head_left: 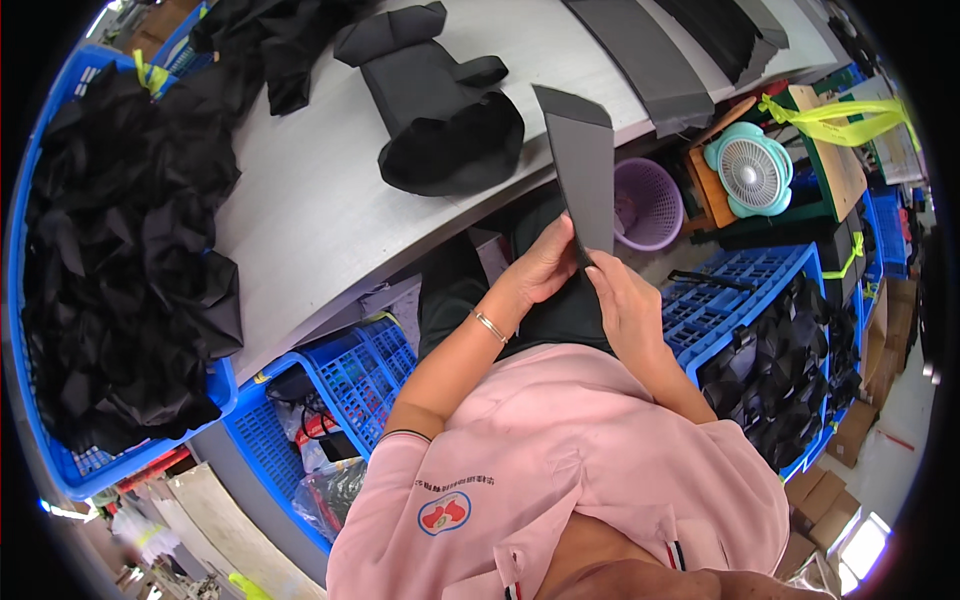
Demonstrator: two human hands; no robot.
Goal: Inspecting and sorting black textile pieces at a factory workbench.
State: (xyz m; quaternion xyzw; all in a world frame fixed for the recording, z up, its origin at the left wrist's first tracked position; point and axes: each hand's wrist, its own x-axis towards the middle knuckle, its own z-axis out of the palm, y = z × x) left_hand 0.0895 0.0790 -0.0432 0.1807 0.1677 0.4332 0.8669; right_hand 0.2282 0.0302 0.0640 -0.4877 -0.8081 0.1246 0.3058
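A long grey panel with black edges [585, 170] stands tilted up in front of my lap, its top reaching past the near edge of the white table [290, 230]. My left hand [548, 262] grips its lower end from the left, thumb up along the edge. At the right side of that same end, my right hand [625, 300] has its fingertips closed on the panel. Beyond the panel, a black sewn fabric piece [425, 95] with a rounded near end and a side loop lies on the table.
At left, a blue crate [228, 390] holds heaped black fabric [120, 260]. Grey-black panels [640, 60] lie stacked at the table's far right. Right of me are a purple basket [650, 205], a turquoise fan [750, 172] and a blue crate [735, 290] of black pieces.
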